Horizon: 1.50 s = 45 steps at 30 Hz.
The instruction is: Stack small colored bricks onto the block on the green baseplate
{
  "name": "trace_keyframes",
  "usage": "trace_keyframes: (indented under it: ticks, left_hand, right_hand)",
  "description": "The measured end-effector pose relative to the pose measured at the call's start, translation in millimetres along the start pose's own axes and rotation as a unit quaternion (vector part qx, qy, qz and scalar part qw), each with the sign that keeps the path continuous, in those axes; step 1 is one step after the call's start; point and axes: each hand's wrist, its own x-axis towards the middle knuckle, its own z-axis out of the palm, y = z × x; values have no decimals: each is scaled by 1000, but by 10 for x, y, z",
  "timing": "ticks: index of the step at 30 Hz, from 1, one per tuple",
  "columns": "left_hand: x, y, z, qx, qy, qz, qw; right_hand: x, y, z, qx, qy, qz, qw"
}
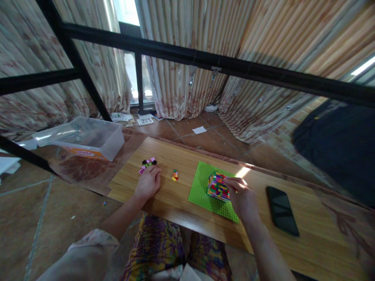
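A block built of many colourful toy bricks (pixel 218 188) stands on a green studded baseplate (pixel 197 187). My right hand (pixel 242 195) reaches over its right side, thumb and fingertips pinched together at the upper right edge of the block. Whatever is between those fingertips is too small to make out. Over to the left, my left hand (pixel 149 181) is curled, its fingertips at a small heap of pink, black and green bricks (pixel 150 160). Those fingertips are partly hidden. Between heap and baseplate lies a little cluster of orange, red, yellow and green bricks (pixel 175 175).
A dark phone (pixel 283 210) lies on the right of the wooden table (pixel 313 230). On the floor at left sits a clear plastic bin (pixel 113 142). Black metal bars (pixel 175 50) cross in front of curtains. A stray brick (pixel 104 203) is on the floor.
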Motion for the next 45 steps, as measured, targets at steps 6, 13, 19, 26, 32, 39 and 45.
trace_keyframes:
  ticks: [6,13,19,26,32,39,45]
  left_hand:
    - [-8,28,-12,12,-3,5,1000]
    - [-30,63,-66,19,3,-8,1000]
    - [31,493,-73,-6,27,6,1000]
    - [403,1650,343,-154,-97,92,979]
    - [590,2016,636,-203,-207,100,952]
    - [614,1987,726,-300,-215,30,929]
    - [617,1975,769,-300,-212,3,930]
  right_hand:
    - [54,-46,6,-10,-37,4,999]
    - [53,-84,-116,-16,-42,3,999]
    - [32,10,-211,-9,-25,33,999]
    - [83,12,-113,36,-66,25,997]
    - [129,90,-68,63,-92,31,993]
    - [179,147,-33,115,-94,34,988]
    - [194,179,21,142,-106,54,983]
